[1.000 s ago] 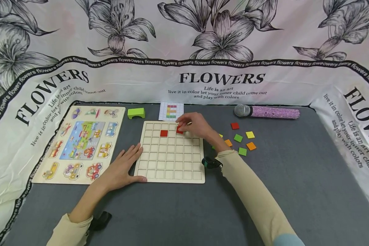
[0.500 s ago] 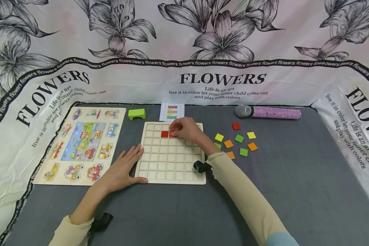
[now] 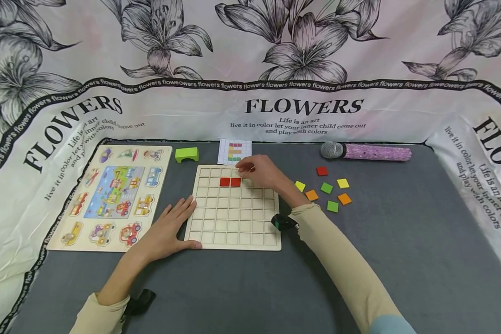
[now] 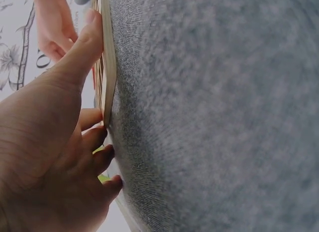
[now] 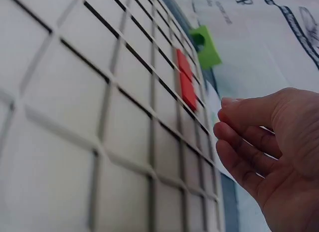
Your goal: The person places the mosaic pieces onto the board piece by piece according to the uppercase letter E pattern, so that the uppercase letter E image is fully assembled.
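Note:
A wooden grid board (image 3: 232,218) lies on the grey table, with two red square tiles (image 3: 230,182) side by side in its second row. My left hand (image 3: 163,234) rests at the board's left side, fingers spread. Its thumb touches the near left corner; in the left wrist view the thumb (image 4: 87,45) lies along the board's edge. My right hand (image 3: 260,171) hovers over the upper right of the board, just right of the red tiles. In the right wrist view its fingers (image 5: 244,157) are loosely bent, with nothing seen between them.
Several loose tiles, among them a red tile (image 3: 322,171) and a green tile (image 3: 332,206), lie right of the board. A pattern card (image 3: 223,155), a green arch block (image 3: 187,154) and a microphone (image 3: 375,152) stand behind. A picture puzzle (image 3: 112,192) lies at left.
My right hand carried a red tile leftward, set it beside the first red tile, let go and drew back to the right. My left hand has stayed at the board.

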A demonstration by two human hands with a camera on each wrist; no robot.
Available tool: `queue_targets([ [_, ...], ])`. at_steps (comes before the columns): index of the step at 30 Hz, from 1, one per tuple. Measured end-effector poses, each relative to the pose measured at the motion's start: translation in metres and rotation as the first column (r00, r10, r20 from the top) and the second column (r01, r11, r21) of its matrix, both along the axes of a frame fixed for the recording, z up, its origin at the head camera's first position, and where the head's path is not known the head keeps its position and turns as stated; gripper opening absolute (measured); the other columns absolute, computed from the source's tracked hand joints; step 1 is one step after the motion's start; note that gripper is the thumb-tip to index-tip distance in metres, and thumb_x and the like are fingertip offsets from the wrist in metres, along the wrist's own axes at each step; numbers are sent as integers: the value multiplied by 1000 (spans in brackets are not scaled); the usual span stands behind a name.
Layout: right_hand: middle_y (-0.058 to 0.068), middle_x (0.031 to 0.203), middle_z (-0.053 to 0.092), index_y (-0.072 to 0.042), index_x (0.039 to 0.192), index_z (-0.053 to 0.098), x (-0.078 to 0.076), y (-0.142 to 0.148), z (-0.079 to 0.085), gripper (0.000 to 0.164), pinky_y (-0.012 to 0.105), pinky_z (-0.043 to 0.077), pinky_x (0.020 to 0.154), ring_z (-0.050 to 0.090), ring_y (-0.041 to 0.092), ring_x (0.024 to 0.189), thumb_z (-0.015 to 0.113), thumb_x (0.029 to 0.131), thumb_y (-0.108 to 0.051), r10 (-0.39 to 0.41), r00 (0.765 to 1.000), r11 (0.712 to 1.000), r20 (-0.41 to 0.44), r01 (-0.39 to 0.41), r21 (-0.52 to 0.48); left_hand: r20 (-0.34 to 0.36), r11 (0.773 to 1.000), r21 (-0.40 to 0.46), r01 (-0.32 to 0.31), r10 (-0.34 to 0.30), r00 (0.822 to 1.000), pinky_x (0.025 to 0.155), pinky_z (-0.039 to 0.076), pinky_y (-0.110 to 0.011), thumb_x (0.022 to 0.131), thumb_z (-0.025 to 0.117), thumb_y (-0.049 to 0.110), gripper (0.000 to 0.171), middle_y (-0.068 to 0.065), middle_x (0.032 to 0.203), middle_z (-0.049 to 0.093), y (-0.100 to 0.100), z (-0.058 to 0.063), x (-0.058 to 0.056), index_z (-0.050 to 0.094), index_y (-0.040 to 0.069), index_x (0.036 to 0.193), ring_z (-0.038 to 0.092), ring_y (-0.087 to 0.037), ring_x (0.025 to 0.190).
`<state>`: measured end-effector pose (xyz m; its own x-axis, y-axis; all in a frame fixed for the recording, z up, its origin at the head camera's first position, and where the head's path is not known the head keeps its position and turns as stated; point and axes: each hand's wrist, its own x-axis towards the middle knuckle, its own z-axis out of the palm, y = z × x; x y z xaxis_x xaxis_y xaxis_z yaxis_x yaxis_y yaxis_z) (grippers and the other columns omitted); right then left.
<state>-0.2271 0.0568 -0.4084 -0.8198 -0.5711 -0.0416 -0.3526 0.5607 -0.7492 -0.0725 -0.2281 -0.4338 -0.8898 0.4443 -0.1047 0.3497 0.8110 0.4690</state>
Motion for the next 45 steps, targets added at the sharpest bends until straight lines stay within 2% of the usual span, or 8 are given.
queue_targets([
  [6,15,115,68,0,124,66,-5,51,12,30,39,50,95,63,28,107,64,94,-4,-16,998,999,-62,19,41,-18,1000,5,0,0,1000,118,10,-57,77,76,56,108,-15,162,17,1,0,0,24,2,155,15,-38,148],
  [10,19,119,65,2,124,64,-5,98,19,31,43,49,97,61,32,110,63,93,2,-63,996,993,-69,69,93,-9,1000,16,6,-6,1000,118,9,-57,78,76,56,108,-15,162,17,4,-1,-1,23,1,155,14,-38,148],
  [16,24,129,58,0,128,62,-4,161,14,39,55,44,99,53,41,120,54,91,12,-147,988,955,-53,155,251,2,1000,0,4,-4,1000,118,9,-57,78,75,58,109,-16,162,17,6,0,-1,23,0,155,14,-38,148],
  [20,26,127,57,2,126,63,0,183,7,33,56,45,97,54,42,117,60,93,6,-173,984,952,-41,178,249,5,1000,-6,3,-3,1000,118,10,-57,77,75,58,109,-16,162,17,3,1,1,24,0,155,15,-38,148],
  [26,25,120,62,3,121,65,1,191,-2,28,53,49,94,60,40,110,63,93,3,-217,975,953,-51,223,203,0,1000,6,1,-1,1000,118,9,-58,77,75,57,109,-16,162,17,1,1,3,24,0,155,15,-39,148],
  [35,22,108,65,5,119,65,2,189,3,28,47,52,84,61,34,97,65,91,3,-258,964,949,-64,265,173,15,1000,14,-9,8,1000,119,8,-56,77,75,57,109,-16,162,16,2,2,2,24,1,155,13,-37,148],
  [39,20,104,67,5,120,65,3,181,6,28,41,50,81,61,31,95,66,92,-2,-266,963,955,-50,271,124,12,1000,18,-10,10,1000,119,8,-56,77,76,57,109,-16,162,16,2,2,2,24,1,155,13,-38,148],
  [45,21,102,67,5,120,65,2,155,9,29,44,50,83,63,34,97,67,92,-2,-226,973,972,-53,229,58,19,1000,19,-12,11,1000,118,8,-56,77,76,57,109,-16,162,16,3,2,2,24,1,155,13,-38,148],
])
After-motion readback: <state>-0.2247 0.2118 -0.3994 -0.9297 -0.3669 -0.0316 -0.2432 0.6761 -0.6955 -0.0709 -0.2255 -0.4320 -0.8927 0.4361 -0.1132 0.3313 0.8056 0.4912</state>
